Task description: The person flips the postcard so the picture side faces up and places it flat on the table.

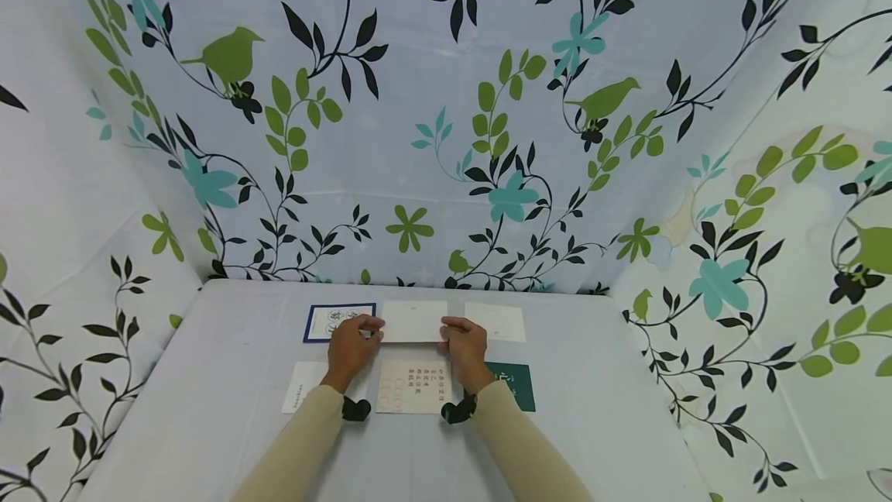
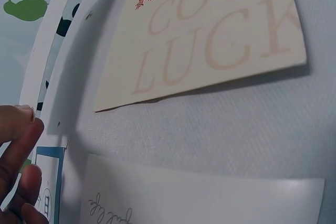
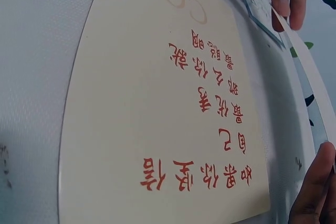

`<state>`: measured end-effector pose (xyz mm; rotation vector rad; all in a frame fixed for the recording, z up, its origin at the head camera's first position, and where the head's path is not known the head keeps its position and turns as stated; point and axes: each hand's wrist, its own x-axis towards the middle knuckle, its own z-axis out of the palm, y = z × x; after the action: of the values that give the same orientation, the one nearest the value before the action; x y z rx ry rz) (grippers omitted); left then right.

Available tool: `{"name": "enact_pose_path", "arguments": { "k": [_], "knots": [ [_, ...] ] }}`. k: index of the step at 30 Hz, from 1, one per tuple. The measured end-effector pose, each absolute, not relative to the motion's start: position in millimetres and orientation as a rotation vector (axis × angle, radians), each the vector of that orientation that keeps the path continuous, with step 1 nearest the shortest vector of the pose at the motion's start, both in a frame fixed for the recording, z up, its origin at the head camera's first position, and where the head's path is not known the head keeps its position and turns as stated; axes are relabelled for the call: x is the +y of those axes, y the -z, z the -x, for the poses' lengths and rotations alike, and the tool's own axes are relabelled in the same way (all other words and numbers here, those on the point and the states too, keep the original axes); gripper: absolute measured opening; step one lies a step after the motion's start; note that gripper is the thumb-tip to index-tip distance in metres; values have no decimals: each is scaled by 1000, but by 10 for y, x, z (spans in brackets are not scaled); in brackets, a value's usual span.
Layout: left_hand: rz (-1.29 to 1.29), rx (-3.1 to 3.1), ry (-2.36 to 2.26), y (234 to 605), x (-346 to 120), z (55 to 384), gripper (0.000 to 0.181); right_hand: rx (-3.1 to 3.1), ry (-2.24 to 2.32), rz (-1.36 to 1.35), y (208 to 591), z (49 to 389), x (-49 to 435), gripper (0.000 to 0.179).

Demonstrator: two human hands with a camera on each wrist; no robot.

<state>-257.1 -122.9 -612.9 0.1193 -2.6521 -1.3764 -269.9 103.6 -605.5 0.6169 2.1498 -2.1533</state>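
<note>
A white card (image 1: 414,322) is held by both hands in the back row, its ends pinched. My left hand (image 1: 354,348) grips its left end, partly covering a blue-bordered card (image 1: 319,324). At the right end my right hand (image 1: 465,347) pinches it between thumb and fingers. Both wrist views show the held card edge-on, as a thin strip (image 2: 44,51), lifted off the table. In front of it lies a cream card (image 1: 414,386) with red characters and pale "GOOD LUCK" lettering, flat between the wrists.
A plain off-white card (image 1: 507,322) lies at the back right. In the front row are a white card with cursive writing (image 2: 199,198) on the left and a dark green card (image 1: 517,387), partly behind the right forearm. White cloth covers the table (image 1: 223,378); patterned curtains (image 1: 411,138) surround it.
</note>
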Motion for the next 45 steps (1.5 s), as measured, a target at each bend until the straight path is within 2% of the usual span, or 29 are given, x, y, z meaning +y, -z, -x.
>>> {"name": "enact_pose_path", "arguments": {
  "k": [13,45],
  "knots": [
    [-114,-2644,1443,6118,-1309,2575,20,2194,2088,-493,6057,2676,1057,30],
    [-144,-2611,1387,6111,-1369,2549,15,2131,2113,-407,6098,2673,1151,24]
  ]
}}
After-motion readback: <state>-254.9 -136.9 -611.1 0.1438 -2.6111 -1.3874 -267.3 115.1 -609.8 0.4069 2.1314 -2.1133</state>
